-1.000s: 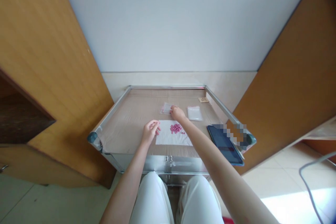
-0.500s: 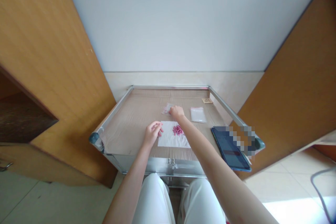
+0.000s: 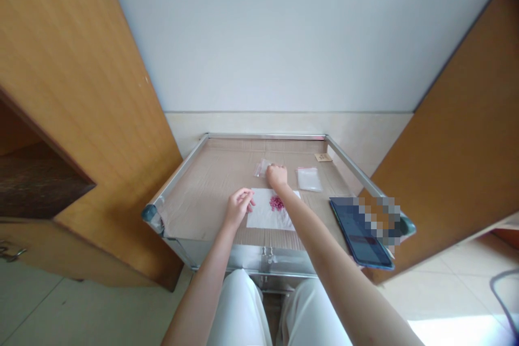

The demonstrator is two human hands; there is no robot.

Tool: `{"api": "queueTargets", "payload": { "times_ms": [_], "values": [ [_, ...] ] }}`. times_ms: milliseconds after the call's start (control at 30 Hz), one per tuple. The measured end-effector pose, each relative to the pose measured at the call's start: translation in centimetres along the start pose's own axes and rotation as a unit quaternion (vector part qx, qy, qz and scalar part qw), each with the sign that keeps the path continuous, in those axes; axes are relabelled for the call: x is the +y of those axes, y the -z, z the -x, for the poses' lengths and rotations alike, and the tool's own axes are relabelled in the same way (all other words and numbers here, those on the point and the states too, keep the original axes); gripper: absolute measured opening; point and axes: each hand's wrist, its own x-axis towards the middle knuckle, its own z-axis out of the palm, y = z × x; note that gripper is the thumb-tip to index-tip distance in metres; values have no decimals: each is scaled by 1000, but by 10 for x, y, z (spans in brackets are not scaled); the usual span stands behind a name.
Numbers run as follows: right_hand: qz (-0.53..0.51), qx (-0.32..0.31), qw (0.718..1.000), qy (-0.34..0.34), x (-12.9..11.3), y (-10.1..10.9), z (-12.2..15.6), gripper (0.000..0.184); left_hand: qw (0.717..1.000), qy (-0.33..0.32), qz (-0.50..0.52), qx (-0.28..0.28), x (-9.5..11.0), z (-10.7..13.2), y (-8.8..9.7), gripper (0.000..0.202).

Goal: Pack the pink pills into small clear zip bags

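A white paper sheet (image 3: 263,217) lies on the cardboard-lined top of a steel cart (image 3: 194,197), with a small heap of pink pills (image 3: 277,203) on it. My left hand (image 3: 239,206) rests at the sheet's left edge, fingers pinched together; what they hold is too small to see. My right hand (image 3: 277,175) reaches past the pills with curled fingers touching a small clear zip bag (image 3: 261,167). Whether it grips the bag I cannot tell.
A stack of empty clear zip bags (image 3: 308,178) lies right of my right hand. A dark tablet (image 3: 360,232) sits at the cart's right front corner, and a small tan tag (image 3: 323,157) at the back right. Wooden panels flank the cart on both sides.
Both hands stay almost where they were, the left by the sheet's edge and the right on the small bag. The whole view has shifted slightly to the right as my head moved.
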Motion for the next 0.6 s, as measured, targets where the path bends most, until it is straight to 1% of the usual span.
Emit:
{"api": "queueTargets", "payload": {
  "times_ms": [100, 133, 200, 300, 433, 600],
  "values": [
    [-69, 81, 993, -57, 11, -3, -1, 30, 1000, -1, 1, -2, 0, 0, 0, 27],
    [-101, 97, 987, -77, 15, -5, -2, 29, 1000, -2, 1, -2, 0, 0, 0, 27],
    [-166, 97, 976, -105, 24, -8, -5, 27, 1000, -4, 1, -1, -1, 0, 0, 27],
    [-244, 74, 959, -127, 35, -12, -8, 25, 1000, -4, 2, 2, -1, 0, 0, 28],
    [-289, 79, 941, -155, 42, -17, -9, 23, 1000, -2, 3, 3, -1, 0, 0, 29],
    [-334, 105, 920, -175, 43, -21, -11, 23, 1000, -1, 0, 1, 0, 0, 0, 29]
  ]
}}
